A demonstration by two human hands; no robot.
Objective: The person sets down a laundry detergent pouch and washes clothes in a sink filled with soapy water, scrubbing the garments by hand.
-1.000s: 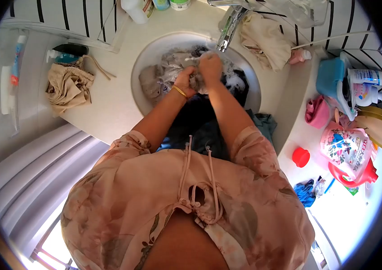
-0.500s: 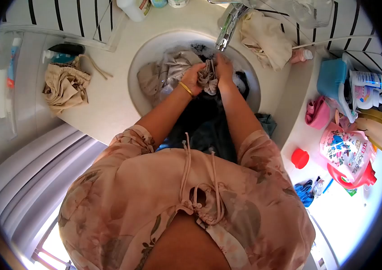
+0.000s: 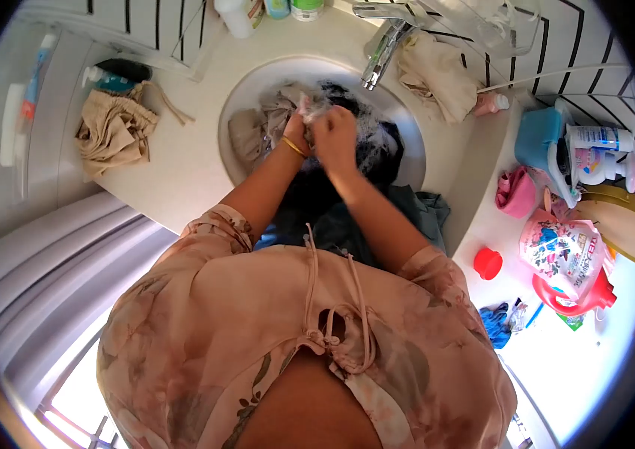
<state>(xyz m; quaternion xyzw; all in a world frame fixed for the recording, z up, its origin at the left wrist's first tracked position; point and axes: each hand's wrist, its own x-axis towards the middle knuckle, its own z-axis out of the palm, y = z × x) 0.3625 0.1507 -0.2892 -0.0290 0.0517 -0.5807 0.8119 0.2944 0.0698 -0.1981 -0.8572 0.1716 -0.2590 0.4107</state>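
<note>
Leaning over the sink (image 3: pixel 413 155), upper centre of the frame, we've got our left hand (image 3: pixel 298 135) gripping the beige cloth (image 3: pixel 246 135), which lies bunched in the sink's left part! Our right hand (image 3: pixel 335 138) is right beside it, fingers curled, but blur means we can't tell whether they grip. Dark fabric (image 3: pixel 383 159) fills the right part among suds, the tap (image 3: pixel 386 52) just above.
</note>
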